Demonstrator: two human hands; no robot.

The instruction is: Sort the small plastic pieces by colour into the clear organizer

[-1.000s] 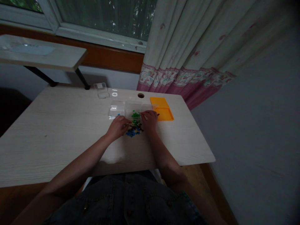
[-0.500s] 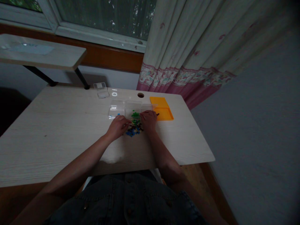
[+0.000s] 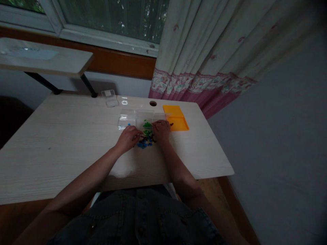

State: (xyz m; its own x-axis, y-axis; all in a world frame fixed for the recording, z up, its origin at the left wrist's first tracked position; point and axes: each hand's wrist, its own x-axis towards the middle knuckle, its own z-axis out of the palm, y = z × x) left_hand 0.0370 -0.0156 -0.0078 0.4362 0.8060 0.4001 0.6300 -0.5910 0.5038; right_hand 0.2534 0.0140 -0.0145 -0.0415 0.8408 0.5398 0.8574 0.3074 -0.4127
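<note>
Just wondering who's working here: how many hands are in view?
2: the left hand beside the pile of small pieces, and the right hand on the pile's other side, by the orange box. No others show.

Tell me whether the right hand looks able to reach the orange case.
Probably yes: the right hand is close by the left edge of the open orange case, with nothing visible blocking it. The left hand, left of the pile of small pieces, seems out of the way.
</note>
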